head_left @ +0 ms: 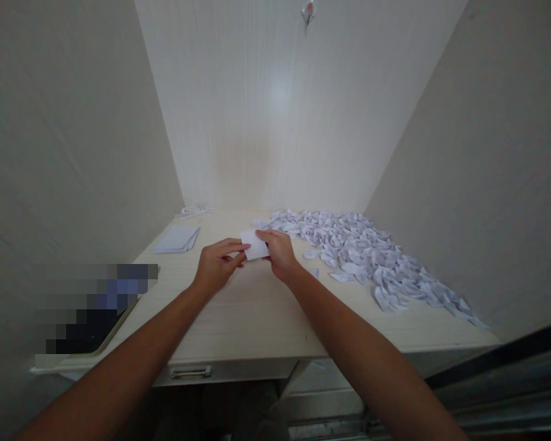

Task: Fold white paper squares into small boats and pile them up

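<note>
While a small white paper (pixel 256 247) is held over the bench (pixel 243 324), the left hand (pixel 215 262) pinches its nine o'clock edge between fingers and the right hand (pixel 281 252) its three o'clock edge, neither nearer; roughly square, it shows no clear long axis.

right grip (pixel 281 251): partly behind paper (pixel 258 247) | forearms (pixel 165 327): cropped below | dark object (pixel 94 331): pixelated
</note>
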A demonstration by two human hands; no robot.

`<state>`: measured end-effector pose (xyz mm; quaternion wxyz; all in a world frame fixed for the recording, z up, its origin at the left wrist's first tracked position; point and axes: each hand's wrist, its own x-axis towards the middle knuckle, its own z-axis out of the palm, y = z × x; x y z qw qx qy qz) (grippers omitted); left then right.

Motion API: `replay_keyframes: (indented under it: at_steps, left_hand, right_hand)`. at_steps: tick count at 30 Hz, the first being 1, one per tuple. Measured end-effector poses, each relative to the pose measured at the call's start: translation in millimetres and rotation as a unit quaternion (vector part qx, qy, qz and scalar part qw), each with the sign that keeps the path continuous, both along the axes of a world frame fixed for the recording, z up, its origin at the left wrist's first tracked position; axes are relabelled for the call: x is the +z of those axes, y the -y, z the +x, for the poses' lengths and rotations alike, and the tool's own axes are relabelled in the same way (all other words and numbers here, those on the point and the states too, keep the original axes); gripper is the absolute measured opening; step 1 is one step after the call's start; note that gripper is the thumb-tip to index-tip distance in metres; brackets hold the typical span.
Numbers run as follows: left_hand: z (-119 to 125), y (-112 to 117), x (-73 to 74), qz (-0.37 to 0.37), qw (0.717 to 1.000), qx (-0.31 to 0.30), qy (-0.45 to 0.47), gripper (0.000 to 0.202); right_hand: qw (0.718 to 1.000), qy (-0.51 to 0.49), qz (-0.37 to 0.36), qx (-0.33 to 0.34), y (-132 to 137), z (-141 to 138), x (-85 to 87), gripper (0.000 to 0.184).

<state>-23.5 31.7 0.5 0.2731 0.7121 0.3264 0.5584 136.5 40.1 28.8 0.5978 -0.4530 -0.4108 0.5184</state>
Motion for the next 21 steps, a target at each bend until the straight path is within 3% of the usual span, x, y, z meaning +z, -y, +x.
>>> replay_keyframes:
  at_steps: [17,21]
  left_hand:
    - [-2.3,-3.1,1.4,-0.019,0.999,-0.005,0.031,0.017]
    - [-1.9,-2.2,5.5,-0.036,0.997,0.018,0.060,0.017]
  right_hand:
    - [0.999,0.018,-0.004,0.047,0.5,3.3,1.8,0.022]
    - [0.998,-0.007,0.014,0.055,-3.0,5.9,3.6,0.024]
